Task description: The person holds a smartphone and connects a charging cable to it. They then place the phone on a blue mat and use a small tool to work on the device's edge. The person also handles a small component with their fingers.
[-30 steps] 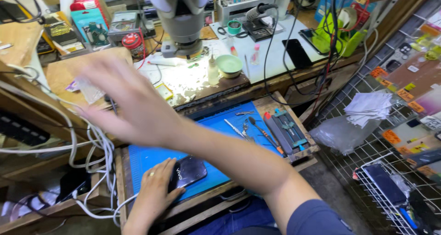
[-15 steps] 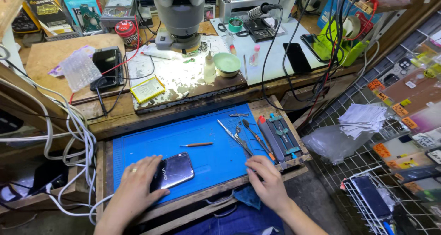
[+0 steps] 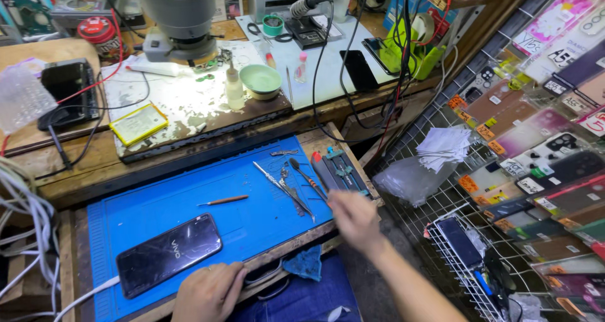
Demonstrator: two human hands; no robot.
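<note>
The left hand (image 3: 208,292) is resting at the near edge of the blue rubber work mat (image 3: 189,215), its fingers curled loosely and pinching nothing, its knuckles lying just below the dark glossy smartphone (image 3: 169,254); the phone is lying face up and tilted on the near left part of the mat, with a white cable (image 3: 82,297) running off from its lower left corner. The right hand (image 3: 354,216) is hovering, blurred, at the near right corner of the mat, fingers loosely spread; whether it is pinching anything I cannot tell. Just beyond it a cluster of metal tweezers and a red-handled pick (image 3: 296,183) is lying on the mat; a thin orange-handled tool (image 3: 222,201) is lying alone mid-mat, well apart from both hands. Behind the mat a grey microscope (image 3: 179,16) is standing over a scuffed white board (image 3: 189,101), near a pale green bowl (image 3: 260,79).
</note>
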